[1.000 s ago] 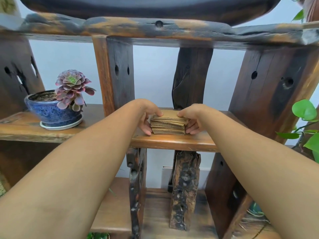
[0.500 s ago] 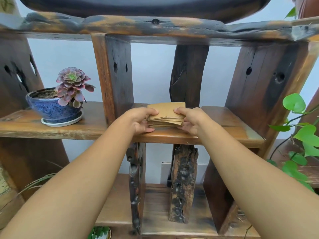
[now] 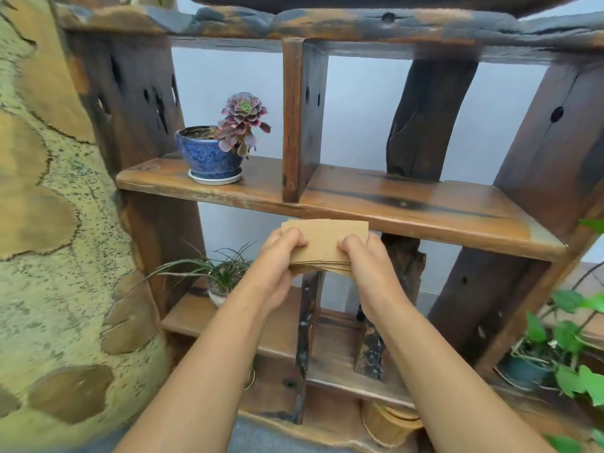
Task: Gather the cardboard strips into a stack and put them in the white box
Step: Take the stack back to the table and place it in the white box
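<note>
A stack of brown cardboard strips point(image 3: 323, 243) hangs in the air in front of the wooden shelf point(image 3: 425, 207), just below its front edge. My left hand point(image 3: 277, 266) grips the stack's left end with the thumb on top. My right hand point(image 3: 369, 266) grips the right end the same way. The strips lie roughly aligned, their lower edges fanned slightly. No white box is in view.
A blue pot with a purple succulent point(image 3: 215, 148) stands on the shelf's left part. A grassy plant point(image 3: 215, 273) sits on the lower shelf, and a round wooden container point(image 3: 389, 420) lies near the floor. Green leaves point(image 3: 572, 354) crowd the right. A rough yellow-green column point(image 3: 49, 256) fills the left.
Both hands have lifted the stack off the shelf and drawn it down and toward me. The view has shifted left and back, showing the lower shelf and the column.
</note>
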A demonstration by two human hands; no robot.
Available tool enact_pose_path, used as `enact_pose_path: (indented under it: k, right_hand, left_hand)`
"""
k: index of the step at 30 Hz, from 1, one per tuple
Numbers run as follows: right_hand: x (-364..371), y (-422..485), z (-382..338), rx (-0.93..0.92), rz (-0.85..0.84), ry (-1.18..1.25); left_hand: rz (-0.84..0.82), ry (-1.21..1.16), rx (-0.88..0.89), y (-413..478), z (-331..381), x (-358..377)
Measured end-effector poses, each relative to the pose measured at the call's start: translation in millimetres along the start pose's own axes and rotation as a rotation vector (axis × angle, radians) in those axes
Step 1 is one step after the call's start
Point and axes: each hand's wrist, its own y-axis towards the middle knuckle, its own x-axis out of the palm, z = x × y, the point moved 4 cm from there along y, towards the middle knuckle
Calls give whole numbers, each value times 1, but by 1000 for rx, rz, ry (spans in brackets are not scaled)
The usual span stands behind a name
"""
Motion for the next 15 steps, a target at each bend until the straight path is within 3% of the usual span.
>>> enact_pose_path:
  k: [7, 10, 15]
  right_hand:
    - [72, -55, 23, 60, -280, 102]
    - [103, -90, 37, 96, -461, 132]
    - [163, -184, 63, 157, -784, 217]
  left_hand:
    - [175, 117, 147, -85, 3, -84]
    - [371, 155, 213, -137, -3, -120]
    - [714, 5, 231, -261, -42, -174]
